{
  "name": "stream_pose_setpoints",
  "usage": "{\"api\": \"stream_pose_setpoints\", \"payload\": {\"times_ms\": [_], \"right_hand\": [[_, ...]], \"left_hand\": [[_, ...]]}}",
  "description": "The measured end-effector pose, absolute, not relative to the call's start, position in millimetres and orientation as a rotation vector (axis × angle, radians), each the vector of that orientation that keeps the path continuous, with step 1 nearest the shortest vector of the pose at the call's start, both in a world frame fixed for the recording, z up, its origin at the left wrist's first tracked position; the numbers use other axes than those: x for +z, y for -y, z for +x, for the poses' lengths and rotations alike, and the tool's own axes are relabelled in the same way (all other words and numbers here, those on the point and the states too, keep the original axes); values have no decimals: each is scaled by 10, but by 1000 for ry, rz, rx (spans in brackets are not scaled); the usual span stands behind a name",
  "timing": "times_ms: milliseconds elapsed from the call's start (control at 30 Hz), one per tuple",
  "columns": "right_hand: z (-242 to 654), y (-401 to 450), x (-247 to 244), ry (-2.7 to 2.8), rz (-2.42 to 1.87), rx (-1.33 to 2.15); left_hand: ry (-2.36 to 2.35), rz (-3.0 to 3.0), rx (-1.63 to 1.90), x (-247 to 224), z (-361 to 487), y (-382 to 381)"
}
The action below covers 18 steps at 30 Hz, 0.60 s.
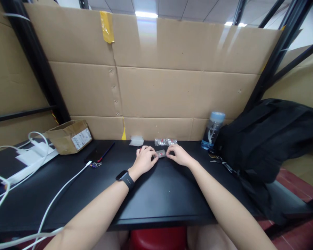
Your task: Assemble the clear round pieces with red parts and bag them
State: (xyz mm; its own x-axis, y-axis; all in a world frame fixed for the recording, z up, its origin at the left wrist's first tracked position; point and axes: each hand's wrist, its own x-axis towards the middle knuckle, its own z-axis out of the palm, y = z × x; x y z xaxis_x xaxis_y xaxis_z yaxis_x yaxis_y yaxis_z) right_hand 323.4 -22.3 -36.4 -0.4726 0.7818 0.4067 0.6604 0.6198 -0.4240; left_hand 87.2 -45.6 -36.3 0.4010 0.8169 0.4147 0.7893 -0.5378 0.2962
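A small clear plastic packet (161, 153) with a red mark lies on the black table between my two hands. My left hand (145, 159), with a dark watch (125, 179) on its wrist, has curled fingers and thumb at the packet's left edge, closed on it as far as I can see. My right hand (181, 155) is loosely bent just off the packet's right edge, with thumb and forefinger a little apart and nothing between them. Behind them lie two similar shiny packets (166, 142). Something red shows partly behind my left hand; its kind is hidden.
Left stand a cardboard box (73, 137), a phone (99, 152) and a white power strip (31, 166) with cables. A whitish packet (137, 140) lies near the cardboard wall (156, 93). Right are a water bottle (213, 130), keys (216, 159) and a black backpack (266, 139).
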Motion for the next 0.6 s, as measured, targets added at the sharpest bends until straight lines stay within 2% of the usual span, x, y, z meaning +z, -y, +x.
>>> {"api": "stream_pose_setpoints", "payload": {"times_ms": [167, 300, 367, 600], "right_hand": [[3158, 239, -389, 2216, -1216, 303], [3047, 312, -381, 2171, -1428, 134], [3017, 345, -361, 2192, -1402, 51], [2992, 386, -391, 2383, -1241, 160]], "left_hand": [[-1651, 2393, 841, -339, 879, 455], [-1734, 2472, 822, -345, 853, 430], [-1748, 2510, 825, -352, 841, 413], [-1405, 2705, 694, -412, 832, 390]]}}
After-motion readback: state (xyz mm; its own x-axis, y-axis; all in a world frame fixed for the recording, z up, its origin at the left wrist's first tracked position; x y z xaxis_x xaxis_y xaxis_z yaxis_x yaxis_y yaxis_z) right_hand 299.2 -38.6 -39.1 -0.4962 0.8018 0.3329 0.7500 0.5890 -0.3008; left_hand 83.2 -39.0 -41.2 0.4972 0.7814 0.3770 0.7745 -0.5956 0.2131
